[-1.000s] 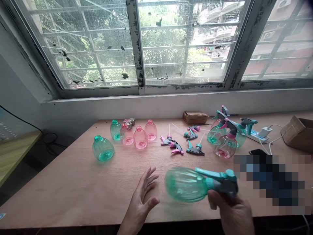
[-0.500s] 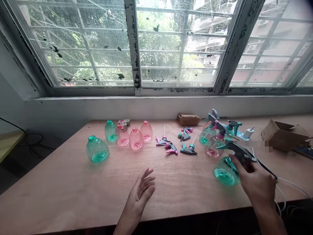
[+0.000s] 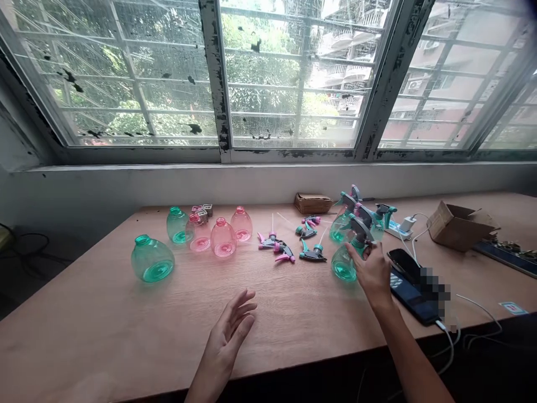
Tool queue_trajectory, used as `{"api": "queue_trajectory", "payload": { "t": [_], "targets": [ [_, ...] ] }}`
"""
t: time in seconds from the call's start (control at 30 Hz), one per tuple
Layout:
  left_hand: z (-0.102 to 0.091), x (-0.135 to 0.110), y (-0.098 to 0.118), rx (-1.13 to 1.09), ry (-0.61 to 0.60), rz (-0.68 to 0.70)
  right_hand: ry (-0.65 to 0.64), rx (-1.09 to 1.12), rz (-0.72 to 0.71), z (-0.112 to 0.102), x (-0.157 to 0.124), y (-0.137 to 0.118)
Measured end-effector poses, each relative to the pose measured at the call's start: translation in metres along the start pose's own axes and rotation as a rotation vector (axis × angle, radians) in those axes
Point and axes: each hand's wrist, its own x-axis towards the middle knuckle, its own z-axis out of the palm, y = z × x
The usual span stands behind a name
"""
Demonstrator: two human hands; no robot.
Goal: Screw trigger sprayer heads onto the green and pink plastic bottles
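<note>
My right hand (image 3: 371, 272) grips the neck of a green spray bottle (image 3: 344, 265) with a grey and teal trigger head, standing it on the wooden table (image 3: 126, 324) beside several other finished spray bottles (image 3: 356, 221). My left hand (image 3: 229, 330) hovers open over the table's near middle, fingers spread, holding nothing. Loose trigger heads (image 3: 289, 246) in pink and teal lie in the middle. Three pink bottles (image 3: 222, 238) without heads and two green ones (image 3: 151, 259) stand to the left.
A black phone (image 3: 409, 280) with a cable lies right of my right hand. A white power strip (image 3: 398, 226), an open cardboard box (image 3: 459, 226) and a small brown box (image 3: 312, 202) sit at the back. A window runs along the wall behind.
My right hand carried the green spray bottle from in front of me forward and set it upright by the finished bottles. The left hand stayed open in place.
</note>
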Motion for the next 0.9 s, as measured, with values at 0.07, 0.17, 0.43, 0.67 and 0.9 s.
{"api": "queue_trajectory", "payload": {
  "t": [0.07, 0.17, 0.43, 0.67, 0.9],
  "targets": [
    [0.000, 0.000, 0.001, 0.001, 0.003, -0.010, -0.023, -0.018, 0.000, 0.007, 0.003, -0.002],
    [0.000, 0.000, 0.003, -0.019, 0.021, -0.006, -0.036, -0.049, 0.022, 0.015, 0.008, -0.007],
    [0.002, -0.006, 0.012, 0.000, 0.018, -0.034, -0.090, -0.122, 0.136, 0.023, 0.020, -0.027],
    [0.001, -0.009, 0.029, 0.019, -0.072, -0.073, -0.133, -0.169, 0.228, 0.024, 0.025, -0.033],
    [0.003, -0.011, 0.029, 0.024, -0.045, -0.061, -0.131, -0.090, 0.230, 0.023, 0.022, -0.030]
  ]
}}
